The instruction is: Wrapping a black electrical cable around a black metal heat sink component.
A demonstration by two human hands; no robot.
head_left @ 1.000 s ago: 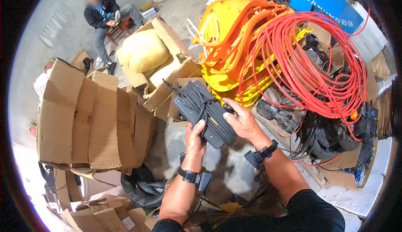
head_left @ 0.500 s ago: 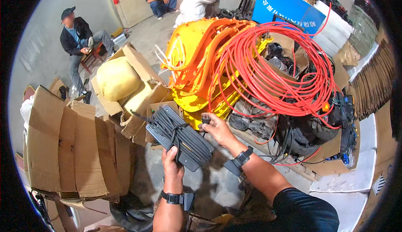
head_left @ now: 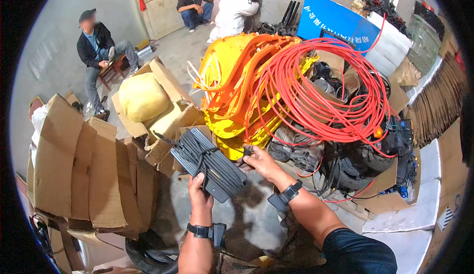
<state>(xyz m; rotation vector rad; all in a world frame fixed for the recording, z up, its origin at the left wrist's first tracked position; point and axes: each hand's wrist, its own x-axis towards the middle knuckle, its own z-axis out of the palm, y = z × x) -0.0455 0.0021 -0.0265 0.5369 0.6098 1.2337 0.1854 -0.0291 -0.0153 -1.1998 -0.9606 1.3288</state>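
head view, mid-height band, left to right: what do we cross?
Flattened cardboard boxes → left hand gripping the dark strip bundle → right hand → coil of red cable → black parts pile

Single head-worn fisheye view, looking down and forward over the person's own forearms, which enter from the lower edge. Close range on the bundle of flat black plastic strips [head_left: 207, 164] at centre frame. The wide field also takes in the coil of red cable [head_left: 321, 96] and the seated people at the top rim.
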